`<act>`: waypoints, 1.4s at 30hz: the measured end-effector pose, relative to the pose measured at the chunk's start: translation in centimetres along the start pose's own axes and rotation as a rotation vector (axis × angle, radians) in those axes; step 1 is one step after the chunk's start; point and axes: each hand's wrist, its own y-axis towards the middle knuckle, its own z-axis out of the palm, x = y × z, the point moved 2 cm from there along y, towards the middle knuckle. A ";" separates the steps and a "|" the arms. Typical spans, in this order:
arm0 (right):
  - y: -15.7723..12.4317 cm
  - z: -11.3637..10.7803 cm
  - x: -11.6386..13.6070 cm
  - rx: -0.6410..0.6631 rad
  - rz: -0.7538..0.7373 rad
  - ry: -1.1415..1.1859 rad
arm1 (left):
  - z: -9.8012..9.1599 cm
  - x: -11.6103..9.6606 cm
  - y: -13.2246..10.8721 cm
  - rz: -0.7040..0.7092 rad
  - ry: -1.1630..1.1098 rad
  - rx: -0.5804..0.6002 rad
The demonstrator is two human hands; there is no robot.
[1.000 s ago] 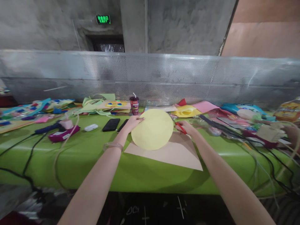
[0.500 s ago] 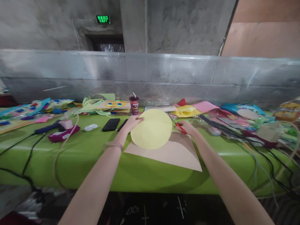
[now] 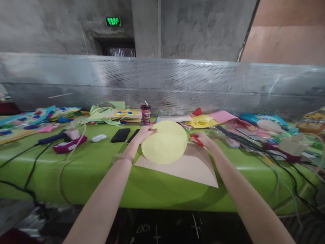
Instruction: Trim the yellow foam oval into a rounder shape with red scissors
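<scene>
A large pale yellow paper disc (image 3: 165, 142) is pinched at its upper left edge by my left hand (image 3: 146, 132). It overlaps a light pinkish-beige sheet of paper (image 3: 193, 169), whose front corner reaches toward the table's front edge. Red-handled scissors (image 3: 197, 140) are held in my right hand (image 3: 202, 139) just beyond the disc's right edge. Their blades point up and left beside the disc; I cannot tell whether they touch it.
On the green-covered table (image 3: 96, 169), a black phone (image 3: 121, 135), a white case (image 3: 99, 138) and a purple glue gun (image 3: 68, 144) lie left. A drink cup (image 3: 146, 114) stands behind. Cables (image 3: 281, 162), yellow paper scraps (image 3: 203, 121) and packets crowd the right.
The yellow disc has dipped slightly toward me. Both hands stay in nearly the same places, still holding the disc and the scissors. The whole view has shifted very slightly.
</scene>
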 end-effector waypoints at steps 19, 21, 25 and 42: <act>0.3 0.0 -0.1 0.009 -0.050 -0.140 | 0.1 0.4 0.1 0.007 -0.005 0.034; 0.3 -0.1 0.0 0.003 -0.053 -0.150 | 0.0 0.5 0.2 -0.009 0.003 0.025; 0.2 -0.2 -0.1 -0.003 -0.036 -0.155 | 0.0 0.5 0.2 -0.016 0.010 0.030; 0.3 -0.2 -0.3 -0.028 -0.027 -0.131 | 0.2 0.1 -0.1 -0.023 0.062 0.071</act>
